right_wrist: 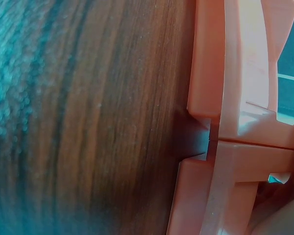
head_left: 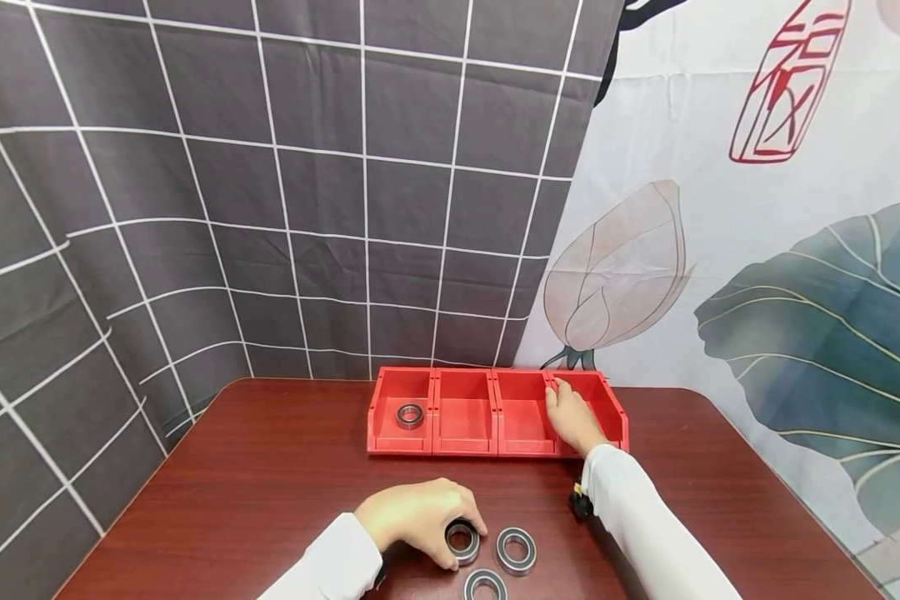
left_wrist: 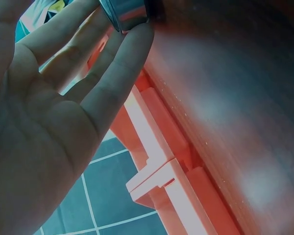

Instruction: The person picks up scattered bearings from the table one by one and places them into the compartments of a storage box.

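Head view: nearest, a front bearing [head_left: 485, 574] lay flat, cut by the bottom edge; a second bearing [head_left: 502, 550] sat just beyond, to its right. Left hand [head_left: 423, 515] pinched the held bearing [head_left: 473, 552] by its outer rim, thumb near side, fingers far side. Couldn't tell if it was off the table [head_left: 270, 467]. Rim pinch looked sound; good handling meant even squeeze, ring level, no knock on the neighbours. Left wrist view: fingers long, ring at the tips. Farther out, right sleeve [head_left: 645, 517] ran forward, right hand [head_left: 572, 419] angled down at the rightmost compartment [head_left: 596, 392] of the red bins [head_left: 465, 448]. Fingertip contact unclear, couldn't say if it gripped anything. Best kept wrist above the lip. Leftmost compartment [head_left: 408, 385] held a binned bearing [head_left: 401, 417].
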Available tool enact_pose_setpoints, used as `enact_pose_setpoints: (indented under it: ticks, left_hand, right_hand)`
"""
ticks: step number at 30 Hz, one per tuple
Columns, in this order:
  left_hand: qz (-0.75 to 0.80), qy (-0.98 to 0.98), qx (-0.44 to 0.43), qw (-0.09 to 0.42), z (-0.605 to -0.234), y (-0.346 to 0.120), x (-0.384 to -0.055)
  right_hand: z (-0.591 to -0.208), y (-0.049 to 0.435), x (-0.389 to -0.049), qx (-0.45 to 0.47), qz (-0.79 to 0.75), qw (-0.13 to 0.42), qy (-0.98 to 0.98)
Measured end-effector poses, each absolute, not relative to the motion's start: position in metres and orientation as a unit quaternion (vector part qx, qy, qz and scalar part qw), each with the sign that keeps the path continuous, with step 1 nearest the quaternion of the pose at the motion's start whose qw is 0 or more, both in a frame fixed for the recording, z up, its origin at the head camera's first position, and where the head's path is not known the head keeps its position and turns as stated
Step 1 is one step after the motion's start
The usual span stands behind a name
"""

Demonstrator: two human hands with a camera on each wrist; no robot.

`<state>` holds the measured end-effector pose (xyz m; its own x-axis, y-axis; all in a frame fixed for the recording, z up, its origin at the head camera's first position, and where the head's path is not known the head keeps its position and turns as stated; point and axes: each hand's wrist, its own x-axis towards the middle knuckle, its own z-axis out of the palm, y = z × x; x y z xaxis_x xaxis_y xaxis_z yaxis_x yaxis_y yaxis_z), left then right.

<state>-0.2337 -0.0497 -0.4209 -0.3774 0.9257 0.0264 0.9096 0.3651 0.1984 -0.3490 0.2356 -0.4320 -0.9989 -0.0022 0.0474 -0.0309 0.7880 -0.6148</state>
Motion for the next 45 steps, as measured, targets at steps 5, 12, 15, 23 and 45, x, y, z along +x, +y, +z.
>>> enact_pose_setpoints:
  ticks: [5, 12, 15, 23, 45]
  left_hand:
    - [0.089, 0.827, 0.555, 0.028, -0.419, -0.051, -0.235]
    - [0.101, 0.83, 0.549, -0.001, -0.415, -0.052, -0.237]
    - [0.107, 0.833, 0.543, -0.018, -0.414, -0.053, -0.238]
    - [0.119, 0.837, 0.531, -0.051, -0.414, -0.055, -0.242]
    - [0.17, 0.873, 0.45, -0.081, -0.405, -0.057, -0.254]
  right_hand:
    - [-0.43, 0.236, -0.349, 0.008, 0.327, 0.018, -0.945]
    - [-0.431, 0.237, -0.35, 0.009, 0.325, 0.018, -0.945]
    - [-0.433, 0.237, -0.349, 0.009, 0.325, 0.019, -0.945]
    - [-0.435, 0.237, -0.349, 0.006, 0.329, 0.019, -0.944]
    - [-0.436, 0.236, -0.35, 0.007, 0.324, 0.03, -0.945]
